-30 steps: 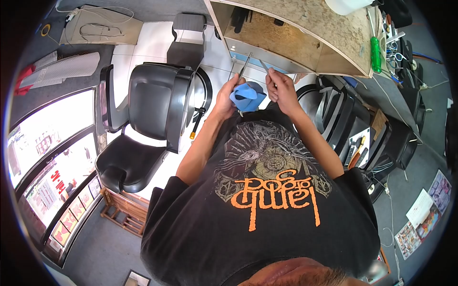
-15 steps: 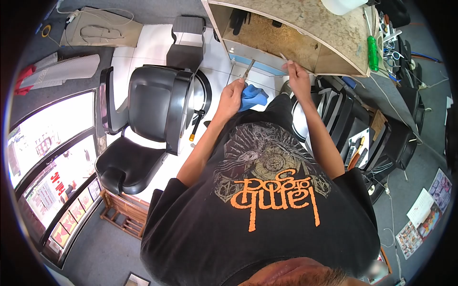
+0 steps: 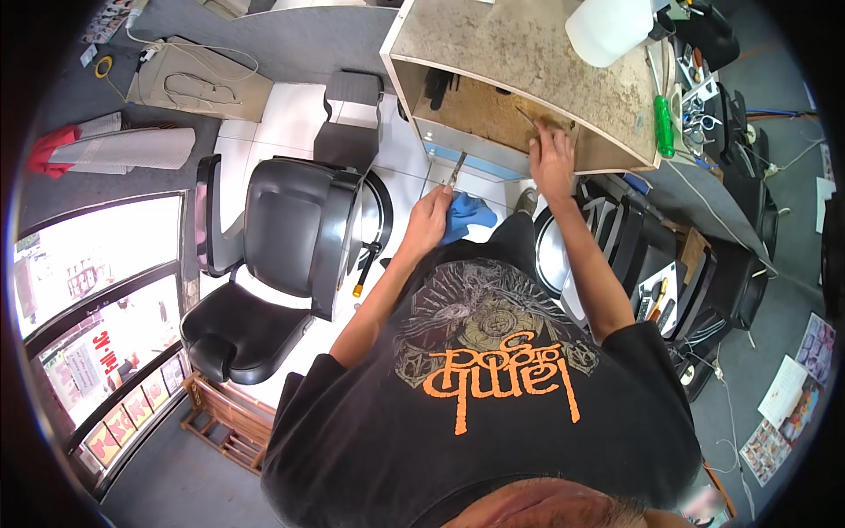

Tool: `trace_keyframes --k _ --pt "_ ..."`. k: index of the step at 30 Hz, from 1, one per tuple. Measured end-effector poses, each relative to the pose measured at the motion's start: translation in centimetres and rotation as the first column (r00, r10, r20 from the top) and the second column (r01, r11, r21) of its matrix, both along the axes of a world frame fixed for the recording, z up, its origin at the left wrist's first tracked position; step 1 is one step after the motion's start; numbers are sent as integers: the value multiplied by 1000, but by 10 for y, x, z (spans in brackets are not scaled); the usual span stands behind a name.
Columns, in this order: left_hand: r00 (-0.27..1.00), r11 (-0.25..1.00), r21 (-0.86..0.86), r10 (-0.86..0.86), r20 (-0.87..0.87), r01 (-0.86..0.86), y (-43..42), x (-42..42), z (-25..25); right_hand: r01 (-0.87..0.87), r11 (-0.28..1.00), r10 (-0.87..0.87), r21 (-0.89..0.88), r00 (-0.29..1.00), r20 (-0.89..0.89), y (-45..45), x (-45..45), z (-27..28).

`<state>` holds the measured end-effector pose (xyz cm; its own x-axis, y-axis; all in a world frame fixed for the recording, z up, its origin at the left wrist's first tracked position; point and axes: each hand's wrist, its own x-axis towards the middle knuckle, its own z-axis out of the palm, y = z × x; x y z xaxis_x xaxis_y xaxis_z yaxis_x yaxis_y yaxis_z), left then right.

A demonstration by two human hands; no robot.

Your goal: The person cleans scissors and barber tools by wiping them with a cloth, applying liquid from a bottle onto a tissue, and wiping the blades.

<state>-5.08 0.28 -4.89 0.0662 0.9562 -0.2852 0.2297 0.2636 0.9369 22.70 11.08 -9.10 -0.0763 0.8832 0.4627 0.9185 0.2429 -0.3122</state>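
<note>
My left hand (image 3: 429, 218) is closed around a slim tool with a metal end (image 3: 457, 167), its exact kind too small to tell. A crumpled blue cloth (image 3: 468, 216) hangs from the same hand. My right hand (image 3: 553, 165) reaches to the open front of a wooden cabinet (image 3: 493, 111). Its fingertips pinch a thin, narrow piece (image 3: 525, 115) that points into the compartment; what it is cannot be made out. Dark items (image 3: 437, 89) lie inside the compartment on the left.
A black barber chair (image 3: 290, 224) stands to my left. On the cabinet top are a white container (image 3: 607, 31) and a green-handled screwdriver (image 3: 663, 125). Scissors (image 3: 700, 119) and other tools lie beyond them. More black chairs (image 3: 651, 238) appear at right.
My right hand has turned palm down and moved to the cabinet opening with the thin piece. My left hand still holds the tool and cloth. The view has shifted slightly.
</note>
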Motion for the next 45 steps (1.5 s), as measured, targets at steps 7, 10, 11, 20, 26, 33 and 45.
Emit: trace_keyframes --k 7,10,11,20,26,33,45 --pt "1000 1000 22 18 -10 -17 3 2 2 -365 925 378 110 842 -385 -52 -60 129" --pt "999 1000 15 -17 -34 18 1 3 8 -185 910 358 370 799 -483 -32 -55 204" --pt "998 999 14 -34 -44 35 1 4 13 -22 851 287 524 856 -430 -9 -53 231" --pt "995 994 40 -97 -28 98 -2 8 8 298 780 -261 550 954 -147 131 -34 315" --pt "994 995 19 -96 -47 97 -11 1 7 246 744 -162 622 968 -190 177 5 301" --pt "994 997 41 -55 -99 59 -13 2 20 109 801 312 588 762 -568 81 -41 354" --pt "978 989 127 -55 -201 82 -6 6 32 -582 429 1 -691 765 -644 -74 -56 203"
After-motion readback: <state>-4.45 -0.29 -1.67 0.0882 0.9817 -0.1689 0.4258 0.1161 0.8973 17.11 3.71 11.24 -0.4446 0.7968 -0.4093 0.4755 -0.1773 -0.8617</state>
